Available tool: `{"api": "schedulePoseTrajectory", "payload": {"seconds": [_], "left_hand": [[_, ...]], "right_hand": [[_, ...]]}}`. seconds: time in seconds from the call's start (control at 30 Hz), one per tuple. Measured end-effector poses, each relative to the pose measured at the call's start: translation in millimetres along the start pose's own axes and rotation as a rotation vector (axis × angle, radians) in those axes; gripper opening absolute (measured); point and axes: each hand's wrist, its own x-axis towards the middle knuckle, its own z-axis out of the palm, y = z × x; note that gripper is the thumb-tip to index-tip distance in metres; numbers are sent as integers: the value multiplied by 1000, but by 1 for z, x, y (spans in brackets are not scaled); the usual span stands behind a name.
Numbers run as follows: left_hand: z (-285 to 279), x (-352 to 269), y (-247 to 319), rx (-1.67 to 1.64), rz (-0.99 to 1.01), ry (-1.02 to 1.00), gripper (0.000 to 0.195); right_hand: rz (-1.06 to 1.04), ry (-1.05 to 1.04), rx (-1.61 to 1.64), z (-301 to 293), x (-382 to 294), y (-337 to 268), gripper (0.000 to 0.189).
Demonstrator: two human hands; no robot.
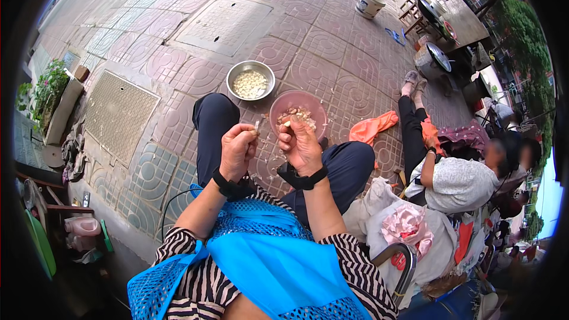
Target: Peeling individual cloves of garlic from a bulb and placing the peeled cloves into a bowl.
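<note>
My left hand [240, 149] is raised at the lower left of the bowls, its thumb and forefinger pinching a small piece of whitish peel [257, 125]. My right hand [302, 144] is over the near edge of a pink plastic bowl [321, 106] and holds a pale peeled clove, apparently garlic [287, 124], between thumb and fingers. In the pink bowl lie reddish unpeeled cloves and loose skins [298, 114]. Beyond it to the left, a steel bowl [230, 81] stands on the paving, holding many pale peeled cloves [250, 83].
Bits of skin lie scattered on the tiles around the pink bowl. An orange cloth [372, 128] is on the ground to its right. A seated person [458, 182] is at the right, beside piled fabric. A white bucket [370, 3] and a lidded pot [432, 60] stand farther off.
</note>
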Motion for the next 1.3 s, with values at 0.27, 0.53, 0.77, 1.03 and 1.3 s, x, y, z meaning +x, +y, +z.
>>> {"api": "schedulePoseTrajectory", "payload": {"seconds": [0.27,0.53,0.77,1.03,1.3], "left_hand": [[5,3,-5,196,-103,-47,13],[2,4,6,80,-285,-110,14],[-7,8,7,-155,-432,-217,14],[-5,5,-4,-215,-342,-138,13],[2,-2,4,-97,-261,-139,15]], "right_hand": [[-165,32,-223,5,5,17,18],[-296,-21,-467,2,11,30,18],[-185,-114,-447,0,9,27,21],[-202,-122,-512,4,5,30,20],[-88,-132,-286,2,1,29,16]]}}
